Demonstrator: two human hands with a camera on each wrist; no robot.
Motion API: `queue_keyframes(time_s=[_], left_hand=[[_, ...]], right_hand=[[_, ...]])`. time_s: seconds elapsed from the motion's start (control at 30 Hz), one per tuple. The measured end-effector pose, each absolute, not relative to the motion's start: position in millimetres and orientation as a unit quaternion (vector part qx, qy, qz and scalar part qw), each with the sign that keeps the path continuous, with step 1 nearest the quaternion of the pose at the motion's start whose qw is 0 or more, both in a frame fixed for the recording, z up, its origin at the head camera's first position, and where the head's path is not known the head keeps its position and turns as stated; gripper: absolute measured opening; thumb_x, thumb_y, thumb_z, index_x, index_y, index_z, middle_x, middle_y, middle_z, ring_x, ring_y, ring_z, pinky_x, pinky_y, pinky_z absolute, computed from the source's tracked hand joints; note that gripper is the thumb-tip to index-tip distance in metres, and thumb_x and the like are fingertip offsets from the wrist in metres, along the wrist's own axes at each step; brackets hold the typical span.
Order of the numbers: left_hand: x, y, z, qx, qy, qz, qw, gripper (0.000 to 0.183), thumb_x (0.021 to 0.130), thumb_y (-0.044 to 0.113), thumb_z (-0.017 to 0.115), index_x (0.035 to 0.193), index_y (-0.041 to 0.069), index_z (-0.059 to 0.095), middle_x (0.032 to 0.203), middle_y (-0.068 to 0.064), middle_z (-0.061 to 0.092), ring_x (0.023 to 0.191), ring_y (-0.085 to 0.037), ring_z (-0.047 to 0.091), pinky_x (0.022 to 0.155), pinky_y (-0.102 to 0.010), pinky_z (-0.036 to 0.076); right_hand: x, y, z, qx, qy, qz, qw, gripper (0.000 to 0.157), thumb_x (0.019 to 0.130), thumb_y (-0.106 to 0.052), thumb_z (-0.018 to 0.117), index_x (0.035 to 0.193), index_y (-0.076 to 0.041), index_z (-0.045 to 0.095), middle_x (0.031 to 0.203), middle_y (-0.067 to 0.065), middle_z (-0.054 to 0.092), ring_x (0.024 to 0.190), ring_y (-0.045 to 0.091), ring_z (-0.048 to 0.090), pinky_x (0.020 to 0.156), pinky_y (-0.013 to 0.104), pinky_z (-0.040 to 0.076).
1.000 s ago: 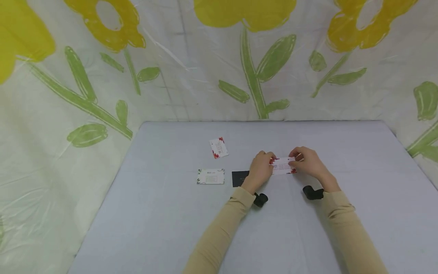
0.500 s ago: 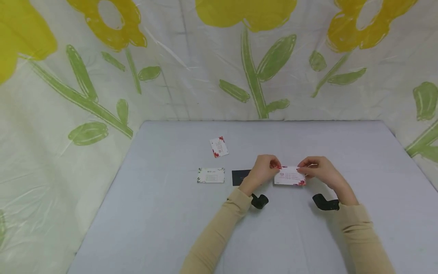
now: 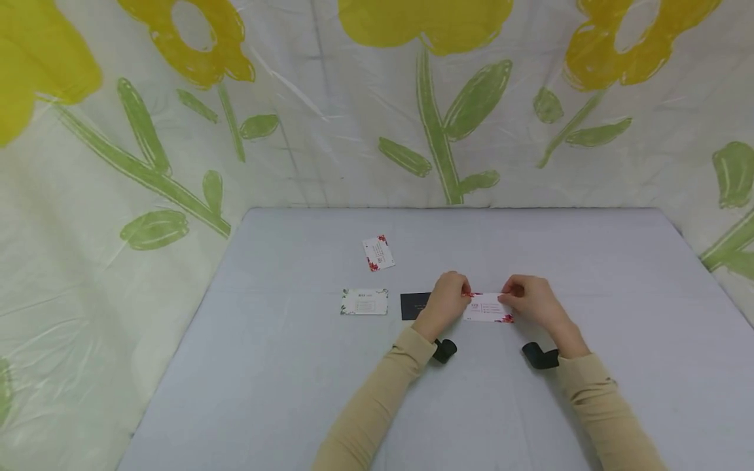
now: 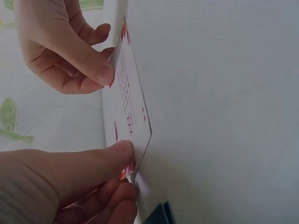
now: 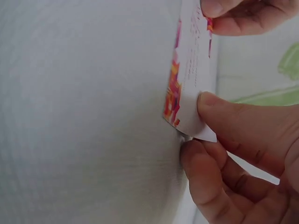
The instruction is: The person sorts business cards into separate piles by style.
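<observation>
Both hands hold one white business card (image 3: 487, 309) with red floral corners, close over the table right of the middle. My left hand (image 3: 449, 297) pinches its left end, thumb on the printed face, as the left wrist view shows. At the opposite end my right hand (image 3: 529, 299) pinches the card (image 5: 189, 60) between thumb and fingers, the thumb lying on top near the edge. Just left of it a black card (image 3: 414, 306) lies on the table, partly hidden behind the left hand and wrist.
A white card with green leaf corners (image 3: 364, 302) lies left of the black card. Farther back, a second red-flowered card (image 3: 378, 253) lies tilted. The pale table (image 3: 265, 379) ends at a flower-printed curtain (image 3: 353, 131). Black wrist-worn cameras (image 3: 446, 350) hang low under both wrists.
Both hands brought the red-flowered card toward the person and right, then slightly back left beside the black card. The right hand shifted with it. The other cards stayed in place.
</observation>
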State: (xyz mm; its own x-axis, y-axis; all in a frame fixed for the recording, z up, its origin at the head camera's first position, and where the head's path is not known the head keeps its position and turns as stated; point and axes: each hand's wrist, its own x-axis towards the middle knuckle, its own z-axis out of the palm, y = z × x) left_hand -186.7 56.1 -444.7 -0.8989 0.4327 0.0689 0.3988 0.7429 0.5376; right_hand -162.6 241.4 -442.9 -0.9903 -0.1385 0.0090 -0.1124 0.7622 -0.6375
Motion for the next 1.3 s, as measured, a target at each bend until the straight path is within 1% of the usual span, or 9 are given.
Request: queue_keyframes(time_s=[0.1,0.23,0.5,0.73,0.87,1.0,1.13,1.3], left_hand=[[-186.8,56.4,-446.2,0.219,0.939,0.264,0.027,0.003,0.078,0.008,0.065,0.081,0.007,0.064,0.078,0.001,0.054,0.074,-0.01,0.047,0.063,-0.018,0.037],[-187.7,56.8,-445.9,0.222,0.943,0.245,0.018,0.004,0.077,0.009,0.066,0.08,0.007,0.064,0.077,0.001,0.055,0.072,-0.01,0.048,0.061,-0.018,0.038],[-188.8,57.3,-444.6,0.223,0.947,0.23,0.024,0.004,0.077,0.01,0.066,0.076,0.009,0.062,0.074,0.003,0.051,0.068,-0.008,0.045,0.056,-0.017,0.036],[-190.0,58.9,-444.9,0.234,0.948,0.213,0.021,0.004,0.078,0.01,0.065,0.075,0.013,0.063,0.074,0.004,0.054,0.07,-0.008,0.048,0.059,-0.017,0.037],[-189.5,59.2,-444.5,0.238,0.949,0.208,0.019,0.004,0.078,0.011,0.065,0.075,0.013,0.064,0.074,0.004,0.055,0.069,-0.008,0.049,0.058,-0.017,0.037],[-188.2,55.3,-444.3,0.252,0.943,0.216,0.025,0.005,0.082,0.013,0.061,0.079,0.012,0.065,0.075,0.004,0.056,0.069,-0.008,0.049,0.059,-0.017,0.037],[-192.3,40.9,-440.0,0.26,0.927,0.271,0.031,0.012,0.086,0.013,0.056,0.091,0.009,0.066,0.084,0.001,0.059,0.076,-0.009,0.052,0.065,-0.016,0.04],[-220.5,0.2,-422.4,0.262,0.906,0.333,0.003,0.018,0.087,0.004,0.051,0.1,0.002,0.063,0.093,-0.008,0.061,0.084,-0.016,0.055,0.072,-0.022,0.043]], right_hand=[[-162.2,237.2,-441.8,-0.077,0.945,-0.316,0.011,0.006,0.077,-0.006,0.064,0.077,-0.002,0.059,0.069,0.005,0.053,0.064,0.019,0.045,0.056,0.03,0.037],[-162.0,234.3,-440.3,-0.082,0.952,-0.296,0.009,0.007,0.077,-0.006,0.065,0.077,-0.001,0.059,0.07,0.006,0.054,0.064,0.019,0.047,0.056,0.03,0.038],[-163.9,232.9,-439.7,-0.074,0.955,-0.285,0.026,0.01,0.078,-0.008,0.065,0.078,0.0,0.058,0.074,0.008,0.056,0.068,0.02,0.05,0.059,0.033,0.041],[-162.8,232.2,-439.2,-0.067,0.957,-0.28,0.03,0.011,0.078,-0.009,0.064,0.079,-0.001,0.058,0.074,0.008,0.056,0.067,0.02,0.05,0.059,0.033,0.041],[-163.1,230.9,-438.2,-0.063,0.956,-0.283,0.043,0.008,0.079,-0.007,0.062,0.08,-0.001,0.058,0.073,0.007,0.056,0.065,0.019,0.049,0.058,0.031,0.041],[-164.3,228.3,-434.6,-0.071,0.96,-0.265,0.056,0.007,0.08,-0.007,0.06,0.079,0.0,0.06,0.07,0.006,0.056,0.061,0.018,0.047,0.054,0.03,0.039],[-169.0,221.7,-424.5,-0.091,0.965,-0.242,0.043,0.011,0.082,-0.009,0.058,0.08,0.002,0.062,0.069,0.005,0.057,0.06,0.017,0.047,0.053,0.031,0.039],[-189.8,195.1,-408.0,-0.12,0.959,-0.255,0.012,0.015,0.083,-0.013,0.059,0.084,0.001,0.062,0.073,0.007,0.059,0.064,0.018,0.051,0.058,0.034,0.043]])
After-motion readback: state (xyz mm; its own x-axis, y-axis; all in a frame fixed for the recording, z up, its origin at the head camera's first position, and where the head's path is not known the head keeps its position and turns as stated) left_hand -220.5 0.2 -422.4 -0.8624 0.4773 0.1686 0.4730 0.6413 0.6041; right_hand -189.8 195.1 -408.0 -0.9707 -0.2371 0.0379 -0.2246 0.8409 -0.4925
